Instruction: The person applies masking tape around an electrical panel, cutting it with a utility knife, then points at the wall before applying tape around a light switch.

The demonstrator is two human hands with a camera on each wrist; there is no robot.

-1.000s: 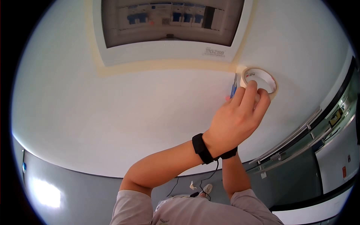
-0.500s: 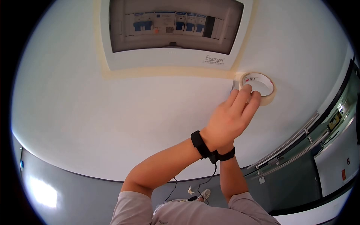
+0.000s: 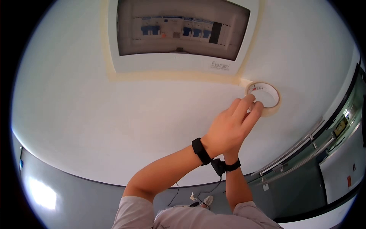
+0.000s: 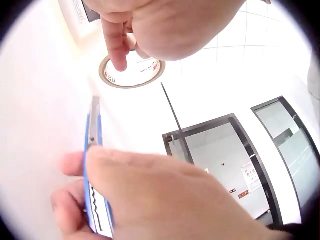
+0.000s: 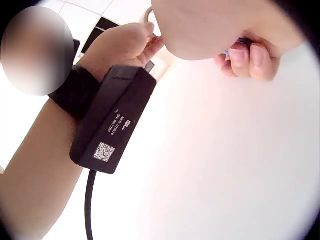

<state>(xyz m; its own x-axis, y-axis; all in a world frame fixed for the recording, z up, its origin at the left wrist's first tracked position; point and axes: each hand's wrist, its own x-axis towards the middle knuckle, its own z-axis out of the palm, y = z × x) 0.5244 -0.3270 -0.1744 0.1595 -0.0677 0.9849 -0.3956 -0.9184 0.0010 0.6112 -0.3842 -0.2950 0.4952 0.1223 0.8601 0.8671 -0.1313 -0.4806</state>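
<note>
My left hand (image 3: 228,128) holds the masking tape roll (image 3: 277,103), fingers hooked into its ring, below the lower right corner of the wall panel (image 3: 171,63). A short length of tape (image 3: 245,81) stretches from the roll to the tape border (image 3: 171,76) round the panel. The left wrist view shows my right hand (image 4: 155,192) gripping a blue utility knife (image 4: 93,130), its blade pointing up towards the roll (image 4: 130,82) without touching it. In the head view the left hand hides the knife and most of the right hand.
Breakers show behind the panel's dark cover. A white wall (image 3: 133,126) surrounds the panel and curves down to a grey floor (image 3: 91,194). Metal railings (image 3: 293,152) and glass stand at the right. A cable (image 3: 209,191) hangs from the wrist gear near a shoe (image 3: 207,200).
The knife has dropped from beside the tape border to out of sight behind my left hand. The roll and left hand sit slightly lower relative to the panel corner, and the head view has shifted.
</note>
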